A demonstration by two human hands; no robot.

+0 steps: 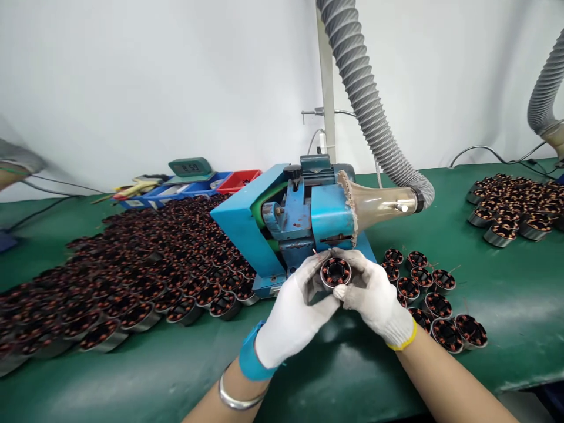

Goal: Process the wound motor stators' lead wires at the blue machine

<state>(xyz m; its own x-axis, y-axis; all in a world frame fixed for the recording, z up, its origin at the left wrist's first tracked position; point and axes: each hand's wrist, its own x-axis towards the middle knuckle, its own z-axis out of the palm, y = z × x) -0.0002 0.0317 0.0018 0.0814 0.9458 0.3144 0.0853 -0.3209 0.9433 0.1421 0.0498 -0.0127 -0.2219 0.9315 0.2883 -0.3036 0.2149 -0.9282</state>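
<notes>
Between my two gloved hands is a motor stator (335,272), a metal ring with copper windings and a dark core, its open face turned up toward me. My left hand (304,302) closes on its left side, in a white glove with a blue cuff. From the right, my right hand (370,291), in a white glove with a yellow hem, grips the stator with the thumb at its front rim. Just behind the hands stands a blue belt-driven machine (295,217); its clear funnel (381,207) leads into a grey hose (365,94).
Many stators (176,264) cover the green bench (176,382) on the left. A smaller group (423,294) stands right of my hands, another pile (520,205) farther right. Blue bins (189,189), a red bin (238,181) and a digital clock (190,168) sit at the back.
</notes>
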